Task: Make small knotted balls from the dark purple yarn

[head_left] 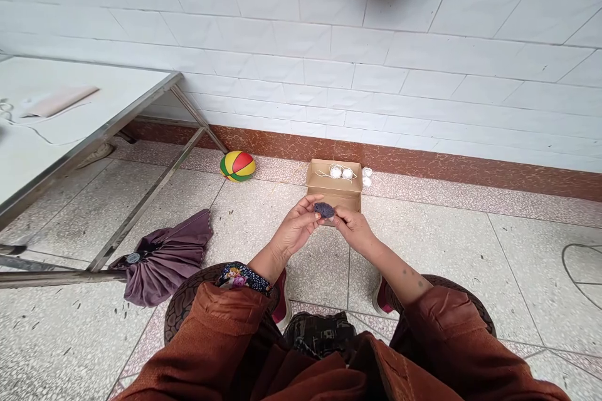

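A small dark grey-blue bundle of yarn (323, 210) is held up between both hands, in front of the lap. My left hand (297, 225) pinches it from the left with thumb and fingers. From the right, the closed fingertips of my right hand (356, 230) meet its edge. Just behind the hands, an open cardboard box (333, 185) lies on the floor, its front part partly hidden by them. White balls of string (335, 171) rest in the box's back part, with a loose strand beside them.
A multicoloured ball (237, 166) sits by the wall. Purple gathered cloth (164, 257) lies near the legs of a metal-framed table (141, 103) on the left. White round pieces (367, 175) are beside the box. A looped cord (571, 269) lies at right.
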`<state>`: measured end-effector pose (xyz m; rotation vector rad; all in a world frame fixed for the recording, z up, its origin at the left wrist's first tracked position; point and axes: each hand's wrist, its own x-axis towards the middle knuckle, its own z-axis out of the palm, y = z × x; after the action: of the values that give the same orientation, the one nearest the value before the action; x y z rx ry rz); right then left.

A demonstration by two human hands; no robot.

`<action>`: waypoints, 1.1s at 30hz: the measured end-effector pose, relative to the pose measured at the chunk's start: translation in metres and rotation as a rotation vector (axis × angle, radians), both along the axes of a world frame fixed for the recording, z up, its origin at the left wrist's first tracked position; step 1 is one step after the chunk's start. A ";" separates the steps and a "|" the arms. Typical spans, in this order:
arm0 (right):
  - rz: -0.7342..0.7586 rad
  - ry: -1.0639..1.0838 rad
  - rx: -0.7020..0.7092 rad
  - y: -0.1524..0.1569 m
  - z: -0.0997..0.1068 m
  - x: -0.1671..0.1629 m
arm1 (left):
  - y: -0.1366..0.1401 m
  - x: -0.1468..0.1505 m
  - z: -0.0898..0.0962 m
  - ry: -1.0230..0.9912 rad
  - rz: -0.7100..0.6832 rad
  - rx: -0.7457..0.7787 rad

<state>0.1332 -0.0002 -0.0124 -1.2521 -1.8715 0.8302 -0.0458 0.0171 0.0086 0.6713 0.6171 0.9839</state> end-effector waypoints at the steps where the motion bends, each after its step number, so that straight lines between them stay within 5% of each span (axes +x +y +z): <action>1: 0.007 -0.013 0.007 -0.001 0.000 -0.001 | 0.001 0.000 -0.001 0.003 0.030 -0.012; 10: 0.140 -0.025 0.075 -0.011 0.017 0.001 | 0.006 0.000 -0.011 0.182 0.131 -0.073; 21: 0.034 0.033 0.159 0.001 0.022 0.014 | -0.006 -0.001 -0.002 0.177 -0.258 0.050; 29: -0.032 0.044 0.104 -0.002 0.010 0.005 | -0.005 0.000 0.002 0.029 -0.143 -0.017; 33: -0.019 -0.127 0.095 -0.004 0.003 0.004 | -0.005 0.001 0.001 0.014 -0.093 -0.045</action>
<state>0.1375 -0.0039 -0.0091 -1.2872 -1.9716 0.6571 -0.0446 0.0118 0.0099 0.6623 0.6132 0.8769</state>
